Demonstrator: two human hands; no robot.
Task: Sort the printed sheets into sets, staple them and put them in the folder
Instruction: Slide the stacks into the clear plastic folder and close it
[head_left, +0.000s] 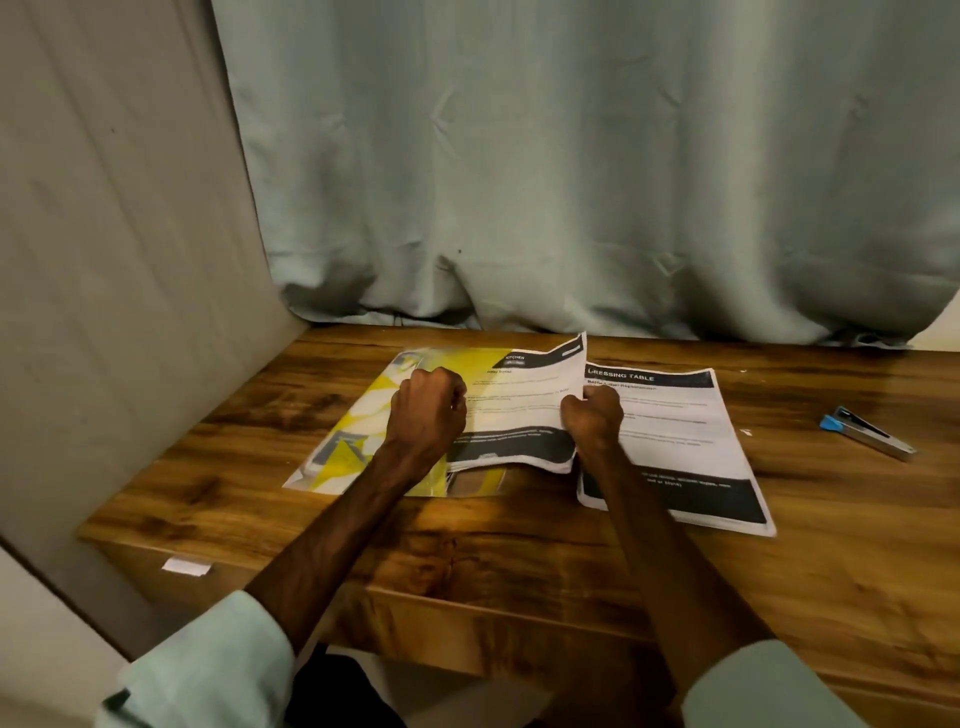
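Note:
A set of printed sheets headed KITCHEN (519, 400) is held above a yellow and white folder (358, 441) that lies on the wooden table (260, 457). My left hand (428, 410) grips the set's left edge with curled fingers. My right hand (592, 415) grips its right edge. A second set headed DRESSING TABLE (680, 441) lies flat on the table to the right, partly under my right forearm. A blue and silver stapler (867, 434) lies further right, apart from both hands.
A grey-green curtain (571, 182) hangs behind the table and touches its far edge. A beige cloth panel (114, 260) closes off the left side. A small white label (186, 565) sticks to the table's left front.

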